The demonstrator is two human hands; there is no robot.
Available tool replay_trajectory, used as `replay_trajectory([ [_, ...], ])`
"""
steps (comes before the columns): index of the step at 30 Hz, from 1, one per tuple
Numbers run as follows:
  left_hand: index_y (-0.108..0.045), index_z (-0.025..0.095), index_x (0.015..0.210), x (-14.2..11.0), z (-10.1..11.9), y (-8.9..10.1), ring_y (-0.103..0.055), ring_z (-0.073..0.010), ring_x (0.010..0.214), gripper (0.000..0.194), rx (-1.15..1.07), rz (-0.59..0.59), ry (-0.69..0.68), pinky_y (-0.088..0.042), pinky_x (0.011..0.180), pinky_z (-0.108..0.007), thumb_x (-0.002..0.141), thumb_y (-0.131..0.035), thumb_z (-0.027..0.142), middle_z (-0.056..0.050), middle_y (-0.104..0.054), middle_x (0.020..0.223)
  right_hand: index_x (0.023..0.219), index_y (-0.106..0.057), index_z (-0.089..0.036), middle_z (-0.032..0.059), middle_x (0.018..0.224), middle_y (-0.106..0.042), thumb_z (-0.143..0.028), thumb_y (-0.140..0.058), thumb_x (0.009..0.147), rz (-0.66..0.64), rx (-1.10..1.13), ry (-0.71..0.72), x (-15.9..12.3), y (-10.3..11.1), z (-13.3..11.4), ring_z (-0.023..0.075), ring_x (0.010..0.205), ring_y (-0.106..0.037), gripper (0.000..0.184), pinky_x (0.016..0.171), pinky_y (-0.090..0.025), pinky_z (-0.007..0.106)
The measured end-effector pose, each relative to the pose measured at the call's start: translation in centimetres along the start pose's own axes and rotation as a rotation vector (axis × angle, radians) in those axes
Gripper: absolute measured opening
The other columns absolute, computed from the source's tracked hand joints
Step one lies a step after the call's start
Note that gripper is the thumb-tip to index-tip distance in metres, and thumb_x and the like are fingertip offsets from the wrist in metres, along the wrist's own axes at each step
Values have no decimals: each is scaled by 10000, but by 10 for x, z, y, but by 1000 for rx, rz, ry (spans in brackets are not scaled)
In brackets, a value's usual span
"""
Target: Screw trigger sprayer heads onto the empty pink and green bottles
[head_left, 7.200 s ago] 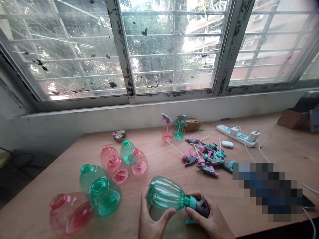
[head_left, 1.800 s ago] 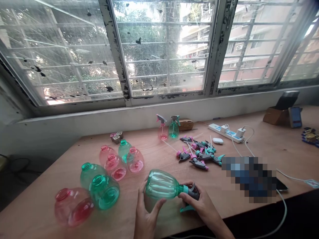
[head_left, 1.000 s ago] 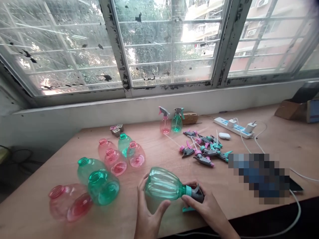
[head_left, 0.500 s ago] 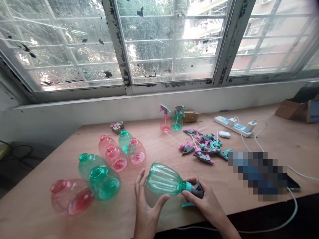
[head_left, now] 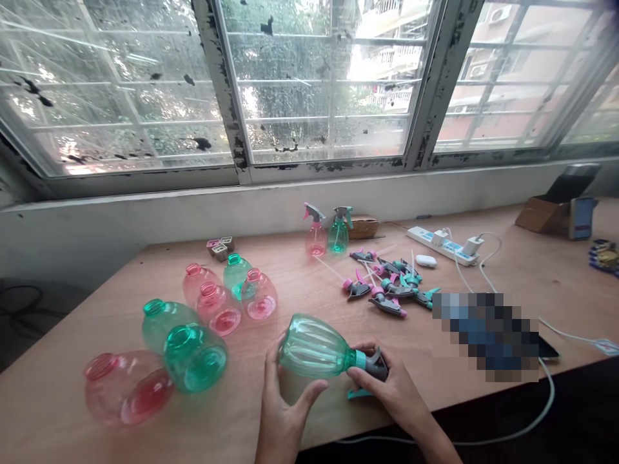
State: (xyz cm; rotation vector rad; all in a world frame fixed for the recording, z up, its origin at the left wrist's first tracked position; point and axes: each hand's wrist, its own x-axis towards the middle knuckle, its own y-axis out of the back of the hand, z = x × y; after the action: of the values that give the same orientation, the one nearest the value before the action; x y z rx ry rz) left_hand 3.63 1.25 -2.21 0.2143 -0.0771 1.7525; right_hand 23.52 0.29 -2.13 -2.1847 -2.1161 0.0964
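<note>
A clear green spray bottle (head_left: 314, 348) lies on its side in the air above the near table, its base to the left. My left hand (head_left: 285, 399) cups the base, fingers behind it and thumb spread below. Gripped in my right hand (head_left: 384, 380) is the grey spray head (head_left: 376, 366) with its teal collar (head_left: 360, 359), joined to the bottle's neck. A teal trigger (head_left: 360, 393) pokes out beneath that hand. Parts of the fingers on both hands are hidden behind the bottle and head.
Several open pink bottles (head_left: 128, 390) and green bottles (head_left: 196, 361) stand at left. Loose spray heads (head_left: 387, 301) are heaped right of centre. Behind them are two complete spray bottles (head_left: 316, 238), a power strip (head_left: 442, 245) and a white earphone case (head_left: 426, 261). A blurred-out device (head_left: 488, 338) lies at right.
The view has turned slightly right, so everything sits a bit further left. My left fingers have come closer around the bottle's base. The right hand keeps its grip on the head.
</note>
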Motion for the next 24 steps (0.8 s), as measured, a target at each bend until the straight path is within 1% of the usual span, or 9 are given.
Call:
replay_trajectory([
  [4,-494,259,1389,2,0,3,-497,-334,1361,718,-22,-16,24,-348,1163,-482,764,-793,446,-100,-584,1407,971,-675,-192,-22,715,-671,-438,-822,766,-5,-6,-2,0,-1,-1,186,616,-656,353,607,-566,308],
  [6,-512,284,1387,2,0,5,-446,-318,1408,681,4,-45,-20,-313,1192,-458,778,-789,411,-78,-543,1464,984,-668,-186,-28,686,-656,-430,-807,788,-11,8,-12,1,0,-2,183,618,-650,343,625,-564,308],
  [8,-517,314,1388,2,0,6,-401,-302,1440,645,29,-41,-60,-268,1216,-448,800,-771,389,-53,-498,1510,998,-660,-181,-26,687,-656,-430,-802,795,-12,32,-23,1,2,-2,181,624,-648,351,635,-566,310],
  [10,-500,320,1400,0,1,5,-407,-301,1433,655,45,-35,-55,-273,1212,-458,805,-765,394,-54,-498,1505,1000,-651,-178,-30,663,-653,-430,-800,799,-19,45,-27,2,4,0,179,612,-647,356,640,-563,313],
  [12,-470,300,1415,-2,1,3,-451,-317,1395,727,54,-43,-27,-311,1188,-475,772,-789,420,-74,-538,1457,993,-646,-182,-34,658,-650,-423,-808,793,-30,42,-26,2,5,1,179,606,-650,353,640,-560,312],
  [14,-474,270,1394,-2,2,0,-496,-337,1348,780,55,-37,-2,-335,1164,-492,720,-821,453,-86,-590,1382,990,-649,-192,-26,717,-666,-412,-824,776,-34,30,-20,1,4,2,176,614,-657,353,630,-560,303],
  [17,-508,245,1319,-1,3,-2,-523,-348,1310,737,51,3,33,-348,1140,-505,698,-822,490,-91,-629,1311,988,-677,-204,-9,816,-681,-396,-838,756,-24,7,4,-1,2,1,173,644,-654,341,611,-571,288],
  [21,-528,222,1266,2,4,0,-528,-371,1300,723,124,20,72,-369,1110,-523,678,-817,529,-120,-633,1302,981,-705,-211,3,821,-687,-403,-839,745,-6,-3,23,-3,-1,0,184,663,-639,333,596,-591,291],
  [24,-558,207,1229,3,7,2,-526,-404,1299,738,174,70,97,-378,1096,-537,645,-807,583,-132,-655,1258,988,-717,-215,23,849,-717,-399,-850,727,32,-53,54,-4,-2,0,216,738,-661,345,623,-598,293],
])
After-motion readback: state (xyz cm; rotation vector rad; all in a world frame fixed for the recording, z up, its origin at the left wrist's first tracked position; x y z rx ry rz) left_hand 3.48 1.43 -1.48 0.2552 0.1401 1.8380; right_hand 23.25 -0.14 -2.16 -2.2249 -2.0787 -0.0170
